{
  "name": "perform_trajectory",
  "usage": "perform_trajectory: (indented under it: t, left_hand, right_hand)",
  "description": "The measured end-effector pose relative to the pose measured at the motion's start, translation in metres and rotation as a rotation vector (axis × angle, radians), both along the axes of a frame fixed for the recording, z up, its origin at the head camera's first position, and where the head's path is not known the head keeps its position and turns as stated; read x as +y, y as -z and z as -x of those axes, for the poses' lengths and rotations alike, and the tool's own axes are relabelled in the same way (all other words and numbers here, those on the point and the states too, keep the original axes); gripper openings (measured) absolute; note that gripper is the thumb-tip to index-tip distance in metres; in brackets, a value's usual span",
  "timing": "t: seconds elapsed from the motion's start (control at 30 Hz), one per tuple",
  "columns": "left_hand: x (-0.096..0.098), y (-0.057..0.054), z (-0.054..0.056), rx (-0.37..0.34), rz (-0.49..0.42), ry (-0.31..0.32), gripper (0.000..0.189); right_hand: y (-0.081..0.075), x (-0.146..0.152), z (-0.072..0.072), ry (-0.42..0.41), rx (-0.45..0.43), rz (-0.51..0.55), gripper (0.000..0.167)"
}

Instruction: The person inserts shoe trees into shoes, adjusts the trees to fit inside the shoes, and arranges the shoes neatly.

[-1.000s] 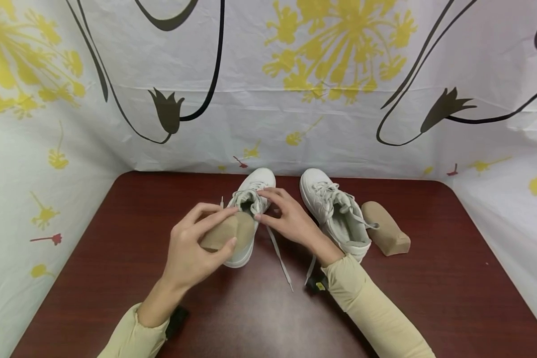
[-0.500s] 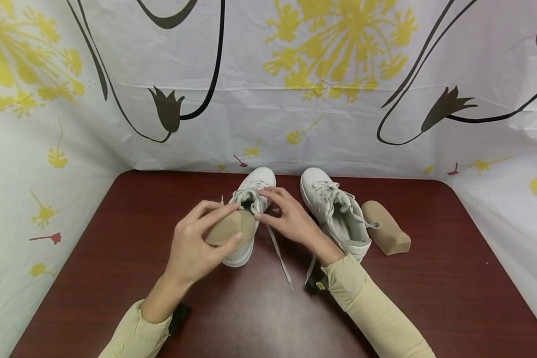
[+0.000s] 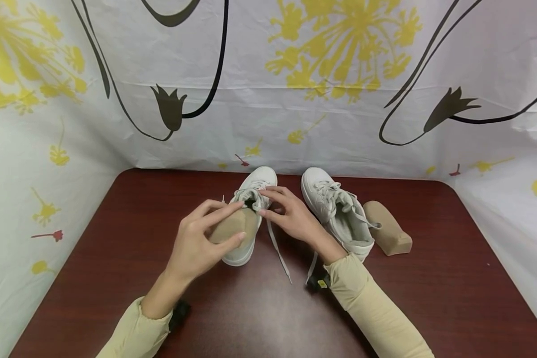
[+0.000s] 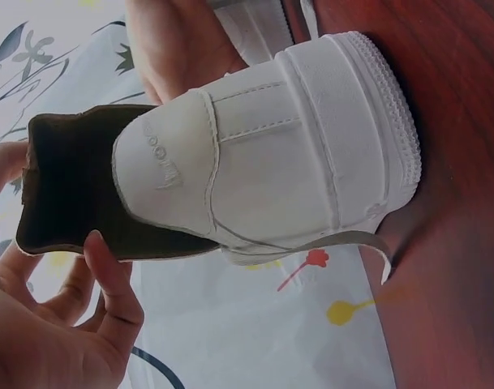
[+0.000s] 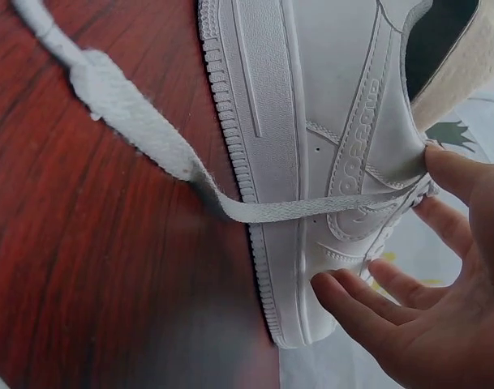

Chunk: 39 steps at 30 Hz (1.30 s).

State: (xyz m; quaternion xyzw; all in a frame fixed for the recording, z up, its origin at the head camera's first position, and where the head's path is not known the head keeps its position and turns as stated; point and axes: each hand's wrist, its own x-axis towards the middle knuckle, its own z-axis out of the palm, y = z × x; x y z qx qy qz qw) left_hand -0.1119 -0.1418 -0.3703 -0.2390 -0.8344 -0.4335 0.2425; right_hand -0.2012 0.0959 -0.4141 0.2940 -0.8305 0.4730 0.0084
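Note:
The left white sneaker (image 3: 262, 177) stands on the table, toe toward the back wall, its laces loose. A tan molded cardboard shoe insert (image 3: 234, 227) is partly inside its opening. In the left wrist view, the hollow rear of the insert (image 4: 76, 186) sticks out past the sneaker's heel. My left hand (image 3: 199, 243) grips this protruding end between thumb and fingers. My right hand (image 3: 293, 216) holds the sneaker's upper at the opening. In the right wrist view its thumb and forefinger pinch the collar edge beside the laces, with the other fingers along the side (image 5: 344, 174).
A second white sneaker (image 3: 315, 186) stands to the right, opening visible and laces loose. Beside it lies another tan shoe insert (image 3: 387, 228). A loose lace (image 3: 278, 253) trails across the dark red table (image 3: 268, 318). A patterned white cloth (image 3: 232, 114) hangs behind.
My left hand has shifted slightly forward and to the right, and the insert sits a little farther toward the shoe's opening. My right hand keeps its place on the sneaker.

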Motion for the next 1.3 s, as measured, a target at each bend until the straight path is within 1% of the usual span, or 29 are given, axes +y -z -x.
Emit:
perform_trajectory:
  t: [0.2,0.27,0.3,0.37,0.4,0.5,0.6,0.67,0.77,0.8,0.9,0.97,1.0,1.03,1.3]
  left_hand:
    - [0.005,0.005,0.004,0.008,0.001,-0.043,0.053]
    - [0.006,0.007,0.006,0.014,0.005,-0.043,0.053]
    - [0.006,0.008,0.007,0.017,0.004,-0.033,0.053]
    - [0.005,0.010,0.010,0.027,-0.009,0.010,0.052]
    - [0.003,0.011,0.011,0.028,-0.021,0.042,0.052]
    - [-0.003,0.014,0.016,0.010,-0.055,0.162,0.052]
    - [-0.010,0.015,0.020,-0.020,-0.066,0.269,0.053]
    - [-0.015,0.015,0.023,-0.037,-0.057,0.317,0.053]
    - [-0.020,0.012,0.026,-0.065,-0.037,0.353,0.053]
    - [-0.020,0.011,0.027,-0.074,-0.033,0.356,0.054]
    - [-0.022,0.009,0.026,-0.098,-0.021,0.344,0.056]
    - [-0.021,0.009,0.026,-0.099,-0.011,0.330,0.058]
    - [-0.021,0.009,0.026,-0.096,-0.004,0.323,0.058]
    - [-0.021,0.009,0.026,-0.090,0.003,0.317,0.059]
    - [-0.018,0.014,0.030,-0.045,0.055,0.281,0.059]
  right_hand:
    - [-0.001,0.000,0.000,0.007,-0.008,-0.006,0.046]
    - [-0.002,0.000,-0.001,0.005,-0.014,-0.002,0.046]
    - [-0.002,0.000,-0.001,0.004,-0.014,-0.001,0.046]
    - [-0.002,0.000,0.000,0.002,-0.013,-0.002,0.047]
    - [-0.001,0.001,0.000,0.000,-0.013,-0.003,0.047]
    - [0.000,0.002,0.001,-0.001,-0.026,0.001,0.047]
    - [0.000,0.003,0.001,-0.004,-0.042,0.010,0.047]
    - [-0.001,0.003,0.001,-0.009,-0.045,0.016,0.047]
    - [0.000,0.003,0.002,-0.019,-0.032,0.030,0.047]
    - [-0.005,0.001,-0.001,-0.019,-0.037,0.036,0.046]
    - [-0.004,0.001,0.000,-0.024,-0.029,0.034,0.045]
    - [-0.005,0.001,0.000,-0.020,-0.022,0.019,0.045]
    - [-0.005,0.000,0.000,-0.017,-0.017,0.010,0.045]
    - [0.000,0.001,0.002,-0.016,-0.007,0.001,0.046]
    - [-0.001,0.001,0.000,-0.014,-0.027,0.016,0.046]
